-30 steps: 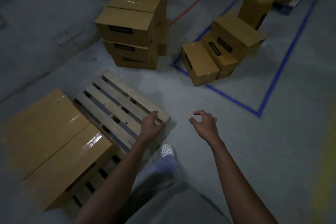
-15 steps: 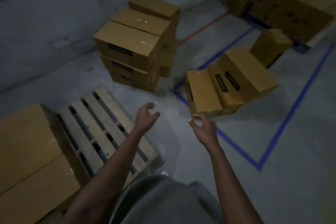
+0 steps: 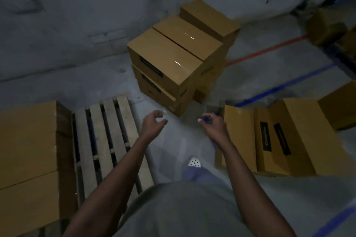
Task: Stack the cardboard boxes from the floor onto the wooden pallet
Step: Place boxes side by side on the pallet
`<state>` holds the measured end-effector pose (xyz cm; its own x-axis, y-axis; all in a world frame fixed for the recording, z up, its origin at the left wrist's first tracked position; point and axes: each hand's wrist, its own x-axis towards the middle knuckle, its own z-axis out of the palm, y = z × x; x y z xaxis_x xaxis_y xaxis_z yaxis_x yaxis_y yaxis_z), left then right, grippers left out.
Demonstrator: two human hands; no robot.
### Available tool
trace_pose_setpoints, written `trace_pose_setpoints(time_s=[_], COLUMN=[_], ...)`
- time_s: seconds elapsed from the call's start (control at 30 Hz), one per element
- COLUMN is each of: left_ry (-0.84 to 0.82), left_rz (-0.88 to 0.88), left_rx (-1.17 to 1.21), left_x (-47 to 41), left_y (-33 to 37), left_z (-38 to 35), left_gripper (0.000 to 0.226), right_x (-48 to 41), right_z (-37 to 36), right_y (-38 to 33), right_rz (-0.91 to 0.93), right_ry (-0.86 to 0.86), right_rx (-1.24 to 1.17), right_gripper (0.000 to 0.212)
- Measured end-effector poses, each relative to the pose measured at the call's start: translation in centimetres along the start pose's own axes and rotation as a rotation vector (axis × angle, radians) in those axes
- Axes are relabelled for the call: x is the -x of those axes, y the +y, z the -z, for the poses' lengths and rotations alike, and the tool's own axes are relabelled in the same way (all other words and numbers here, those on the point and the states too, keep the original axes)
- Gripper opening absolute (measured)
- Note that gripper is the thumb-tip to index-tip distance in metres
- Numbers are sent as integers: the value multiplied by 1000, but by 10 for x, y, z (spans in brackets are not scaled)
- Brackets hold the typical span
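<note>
1. Every carton is shut, so I cannot see any contents. Two pallet boxes (image 3: 27,150) sit at 9 o'clock, a stack of boxes (image 3: 165,57) stands on the floor at 12 o'clock, and the floor boxes (image 3: 279,138) lie at 3 o'clock.
2. The slats of the wooden pallet (image 3: 107,140) run from 6 to 12 o'clock. The stack's top cartons lie lengthwise from 10 to 4 o'clock.
3. The left hand (image 3: 152,125) and right hand (image 3: 213,127) hover between pallet and floor boxes, each grip loosely curled and holding nothing.
4. The concrete floor (image 3: 192,140) is grey, with blue tape (image 3: 285,84) and a red line (image 3: 265,52) below a grey wall (image 3: 77,15).
</note>
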<state>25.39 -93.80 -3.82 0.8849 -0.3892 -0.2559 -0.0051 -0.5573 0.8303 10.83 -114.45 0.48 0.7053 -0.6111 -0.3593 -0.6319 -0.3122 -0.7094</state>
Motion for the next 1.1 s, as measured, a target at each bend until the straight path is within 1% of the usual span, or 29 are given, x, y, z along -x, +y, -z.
trace_pose_setpoints(time_s=[0.1, 0.2, 0.33, 0.47, 0.57, 0.63, 0.77, 0.9, 1.03, 1.1], left_ry=[70, 132, 122, 76, 7, -38, -160, -165, -138, -156], left_rz=[7, 51, 70, 67, 45, 26, 64, 85, 94, 170], left_rx=[11, 58, 39, 15, -34, -98, -170, -263, -358, -384], left_x=[-47, -81, -137, -223, -316, -389, -546, -673, -764, -793], left_y=[29, 50, 64, 72, 77, 79, 60, 44, 19, 2], left_z=[-1, 4, 18, 38, 56, 72, 102, 116, 108, 101], left_gripper=[35, 33, 35, 35, 40, 44, 54, 69, 70, 67], right_x=[-73, -129, -186, -241, -293, -333, -410, -474, -521, -537], right_z=[30, 39, 23, -3, -22, -36, -76, -118, -146, -153], right_y=[-33, -61, -83, -90, -103, -113, -132, -141, -135, -128], right_rz=[31, 2, -31, -98, -161, -223, -386, -571, -742, -813], right_ry=[-28, -67, -115, -139, -86, -5, 152, 195, 247, 253], right_rx=[-30, -85, -105, -90, -74, -109, -122, -87, -122, -147], right_gripper=[25, 27, 31, 32, 39, 45, 51, 61, 72, 75])
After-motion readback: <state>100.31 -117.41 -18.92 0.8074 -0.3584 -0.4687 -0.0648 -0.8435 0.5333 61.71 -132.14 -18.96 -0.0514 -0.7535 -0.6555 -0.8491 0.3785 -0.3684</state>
